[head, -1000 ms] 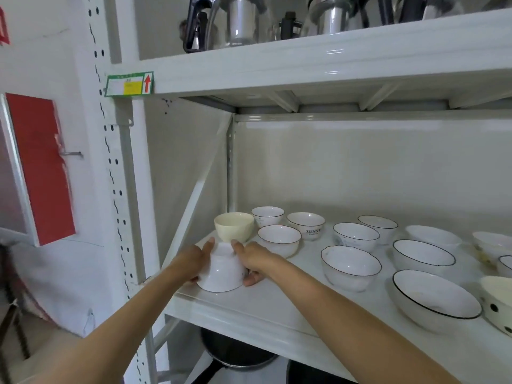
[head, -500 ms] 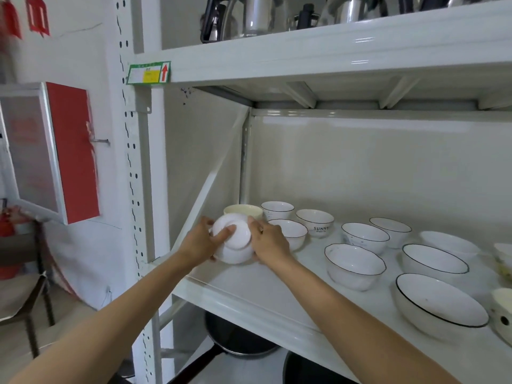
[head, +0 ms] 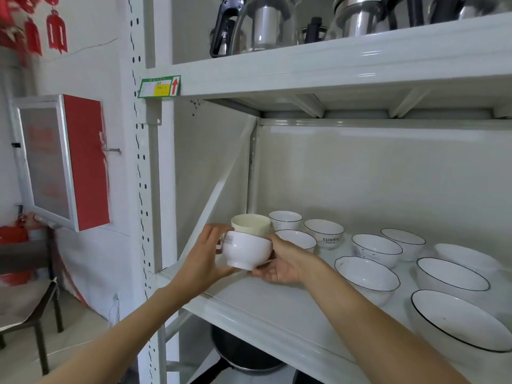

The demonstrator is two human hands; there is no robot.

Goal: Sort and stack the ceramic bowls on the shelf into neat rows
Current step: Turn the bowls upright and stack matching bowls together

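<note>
Head view: white footed bowl (head: pixel 246 252) upright above shelf (head: pixel 277 309), gripped between left hand (head: pixel 203 257) and right hand (head: pixel 288 263); cream bowl (head: pixel 250 224) just behind.

1. Soft, even white light is filling the scene, and nothing is falling into deep darkness on the white metal shelf board (head: pixel 277 309).
2. Bright streaks of glare are running along the glossy front edge of the upper white shelf (head: pixel 346 59).
3. The shiny steel and glass kettles (head: pixel 266 23) up top are catching small highlights.
4. A faint shadow is lying under the plain white ceramic bowl (head: pixel 246 252) and under both hands.
5. Wide-angle distortion is bending the perforated white upright post (head: pixel 141 189) and stretching the frame edges.
6. The red paper hangings (head: pixel 41 31) at top left are looking smeared and soft.
</note>
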